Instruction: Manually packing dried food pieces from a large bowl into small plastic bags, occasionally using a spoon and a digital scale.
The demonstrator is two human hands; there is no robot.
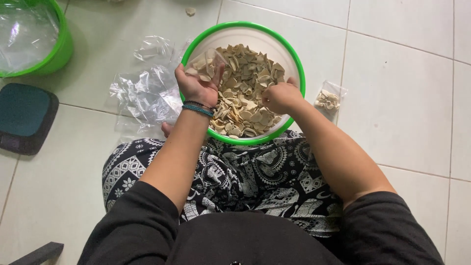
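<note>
Head view shows the left hand [197, 84] clamping a small clear bag [208, 61] mouth-up over the chips [245, 98], right hand [280, 97] fisted, contents hidden.

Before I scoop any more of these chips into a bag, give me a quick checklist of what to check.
1. Left hand has chips in it, held over the bowl: ok.
2. Right hand closed over the chips; what it grips: cannot tell.
3. A bag open between the hands: cannot tell, clear plastic near the left hand is hard to make out.
4. Spare empty bags lie left of the bowl: ok.
5. Small filled bag sits apart, right of the bowl: ok.
6. Stray chip on the floor beyond the bowl: not ok.
</note>
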